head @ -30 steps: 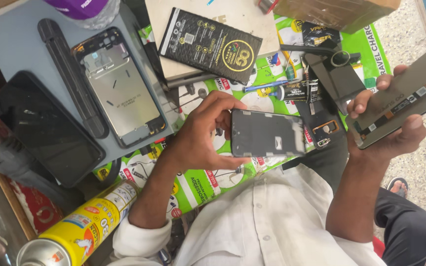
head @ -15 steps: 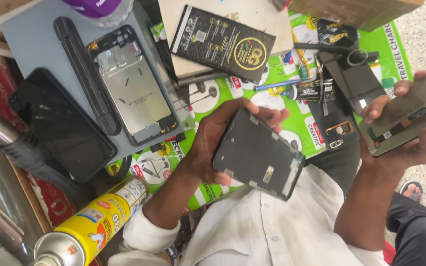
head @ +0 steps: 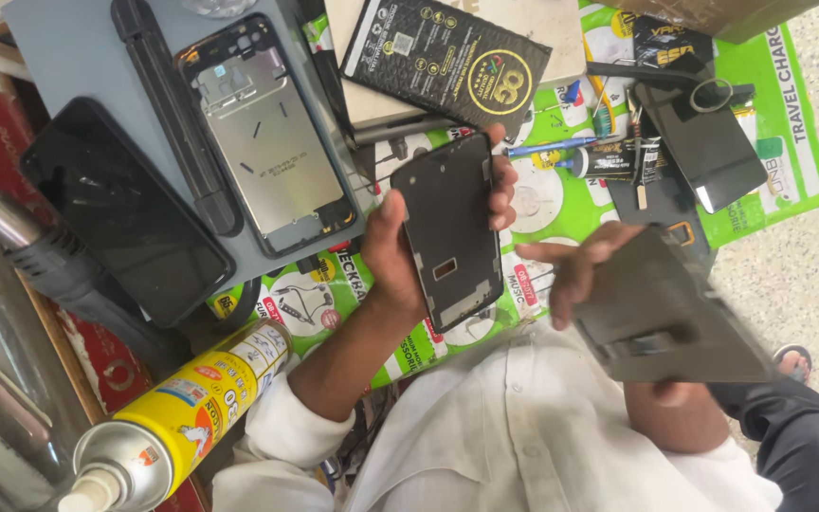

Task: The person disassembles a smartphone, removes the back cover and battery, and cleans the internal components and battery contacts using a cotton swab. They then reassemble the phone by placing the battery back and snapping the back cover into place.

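Black phone frame (head: 449, 232) sits upright in left hand (head: 400, 251), grip closed round its edges, thumb on left edge, fingers (head: 501, 194) wrapped over right edge, held above green printed sheet (head: 561, 204). Right hand (head: 580, 270) at right grips a dark flat panel (head: 665, 313), blurred, index finger pointing left toward frame; the two parts apart. Far left on grey mat (head: 59, 66): opened phone chassis (head: 267, 142), metal plate showing, beside a black bar (head: 177, 114). Black phone (head: 125, 213) overlaps mat's left edge. Yellow spray can (head: 182, 408) lies near left on tabletop. Black packet (head: 447, 62) far centre. Small tools (head: 609, 156) scattered far right.
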